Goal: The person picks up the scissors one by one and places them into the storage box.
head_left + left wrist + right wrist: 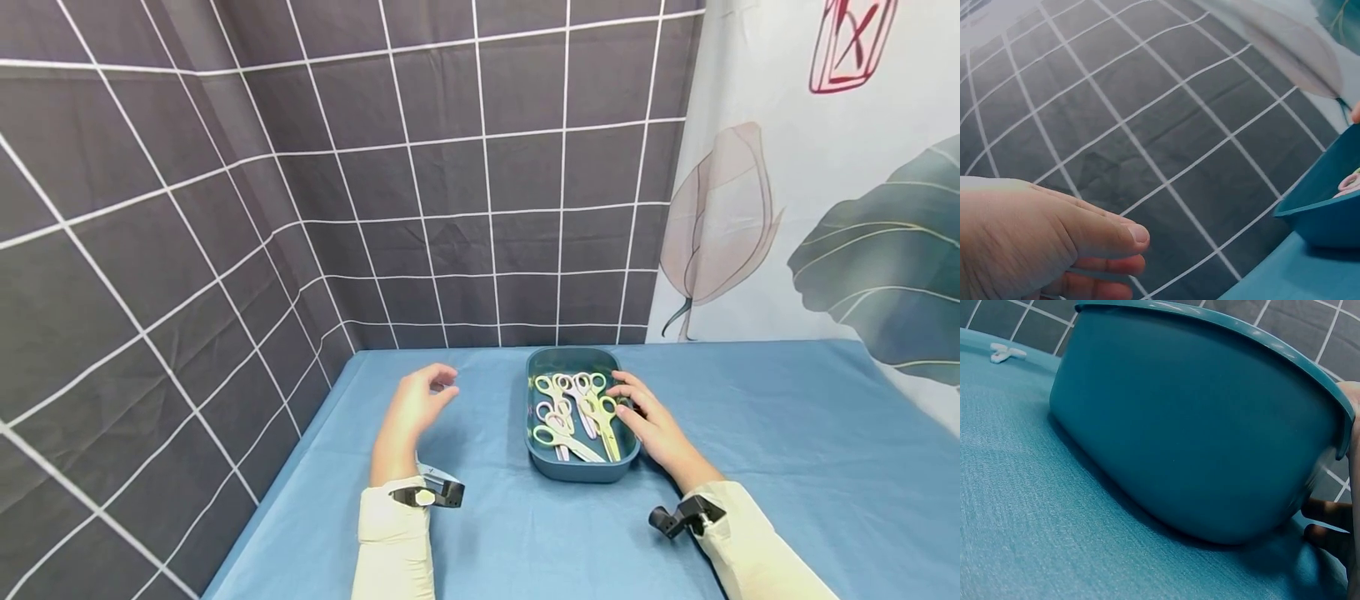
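In the head view a dark teal plastic bin (581,472) stands on the blue-covered table, holding several pairs of scissors (573,417) with pastel yellow, pink and lilac handles. At the bin's right side my right hand (660,437) grips the rim, some fingers reaching over it. The right wrist view has the bin's outer wall (1197,425) up close, with lower fingers (1329,515) against the outside near the table. Left of the bin, apart from it, my left hand (418,404) hovers with loosely bent fingers and nothing in them.
A blue cloth (487,533) covers the table. Behind it and to the left hangs a dark gridded curtain (450,183); a white curtain with leaf prints (735,217) hangs at the back right. A small white object (1007,353) lies far off in the right wrist view.
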`<action>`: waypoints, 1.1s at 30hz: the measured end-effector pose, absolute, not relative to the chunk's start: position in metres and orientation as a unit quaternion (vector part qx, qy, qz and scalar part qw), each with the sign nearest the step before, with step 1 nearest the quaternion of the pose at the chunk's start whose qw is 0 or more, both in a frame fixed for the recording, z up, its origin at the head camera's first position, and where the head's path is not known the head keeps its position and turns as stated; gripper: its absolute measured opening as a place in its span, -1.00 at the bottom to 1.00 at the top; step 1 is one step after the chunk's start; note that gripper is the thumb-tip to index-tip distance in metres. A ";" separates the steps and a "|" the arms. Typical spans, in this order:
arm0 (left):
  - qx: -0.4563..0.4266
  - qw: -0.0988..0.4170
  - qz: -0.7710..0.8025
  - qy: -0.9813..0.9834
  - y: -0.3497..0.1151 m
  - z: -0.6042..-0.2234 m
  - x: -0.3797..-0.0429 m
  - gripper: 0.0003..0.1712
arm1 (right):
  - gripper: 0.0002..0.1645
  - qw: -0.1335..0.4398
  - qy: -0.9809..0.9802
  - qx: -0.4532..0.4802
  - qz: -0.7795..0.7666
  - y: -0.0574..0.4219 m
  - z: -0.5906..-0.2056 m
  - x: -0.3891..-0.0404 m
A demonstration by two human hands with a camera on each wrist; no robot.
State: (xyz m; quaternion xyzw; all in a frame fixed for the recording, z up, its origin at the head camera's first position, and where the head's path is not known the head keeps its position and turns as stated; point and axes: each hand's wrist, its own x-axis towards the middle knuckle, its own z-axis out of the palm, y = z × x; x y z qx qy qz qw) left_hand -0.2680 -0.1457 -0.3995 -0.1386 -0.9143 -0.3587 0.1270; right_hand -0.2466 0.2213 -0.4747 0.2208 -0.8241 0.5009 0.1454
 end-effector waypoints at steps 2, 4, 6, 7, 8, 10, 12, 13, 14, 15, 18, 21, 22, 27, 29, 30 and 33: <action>-0.126 0.127 -0.360 -0.915 -0.151 -0.400 -0.267 -0.75 | -0.74 0.147 -0.826 0.220 0.498 0.224 -0.482 -0.252; -0.115 0.122 -0.364 -0.916 -0.154 -0.400 -0.266 -0.75 | -0.73 0.148 -0.826 0.220 0.497 0.227 -0.491 -0.258; -0.110 0.118 -0.365 -0.917 -0.158 -0.401 -0.266 -0.74 | -0.73 0.149 -0.829 0.217 0.493 0.229 -0.497 -0.261; -0.106 0.114 -0.366 -0.917 -0.160 -0.402 -0.266 -0.74 | -0.73 0.146 -0.828 0.212 0.498 0.228 -0.494 -0.260; -0.100 0.108 -0.368 -0.918 -0.162 -0.403 -0.266 -0.73 | -0.73 0.144 -0.827 0.213 0.500 0.226 -0.491 -0.258; -0.090 0.097 -0.367 -0.921 -0.166 -0.405 -0.266 -0.71 | -0.73 0.144 -0.825 0.213 0.503 0.223 -0.484 -0.252; -0.080 0.085 -0.368 -0.922 -0.170 -0.407 -0.266 -0.68 | -0.74 0.143 -0.824 0.215 0.504 0.220 -0.475 -0.246; -0.074 0.081 -0.370 -0.923 -0.171 -0.407 -0.266 -0.67 | -0.73 0.143 -0.824 0.216 0.505 0.219 -0.472 -0.243; -0.069 0.079 -0.370 -0.923 -0.173 -0.408 -0.266 -0.66 | -0.74 0.144 -0.825 0.216 0.501 0.219 -0.470 -0.242; -0.067 0.079 -0.369 -0.924 -0.174 -0.408 -0.266 -0.67 | -0.74 0.145 -0.826 0.217 0.500 0.218 -0.469 -0.241; -0.052 0.081 -0.371 -0.924 -0.177 -0.410 -0.267 -0.68 | -0.74 0.145 -0.828 0.218 0.497 0.218 -0.468 -0.240; -0.046 0.084 -0.363 -0.927 -0.179 -0.413 -0.268 -0.68 | -0.74 0.144 -0.826 0.218 0.499 0.218 -0.468 -0.241; -0.045 0.084 -0.363 -0.927 -0.179 -0.414 -0.269 -0.67 | -0.74 0.144 -0.827 0.217 0.499 0.218 -0.468 -0.241; -0.044 0.091 -0.361 -0.927 -0.176 -0.421 -0.272 -0.54 | -0.74 0.142 -0.827 0.217 0.498 0.218 -0.468 -0.242; -0.039 0.093 -0.362 -0.927 -0.174 -0.425 -0.275 -0.45 | -0.75 0.143 -0.827 0.219 0.498 0.218 -0.468 -0.241; -0.039 0.095 -0.361 -0.927 -0.173 -0.428 -0.276 -0.41 | -0.75 0.143 -0.826 0.220 0.498 0.218 -0.468 -0.241; -0.031 0.092 -0.360 -0.928 -0.172 -0.438 -0.281 -0.27 | -0.74 0.148 -0.823 0.225 0.500 0.217 -0.469 -0.241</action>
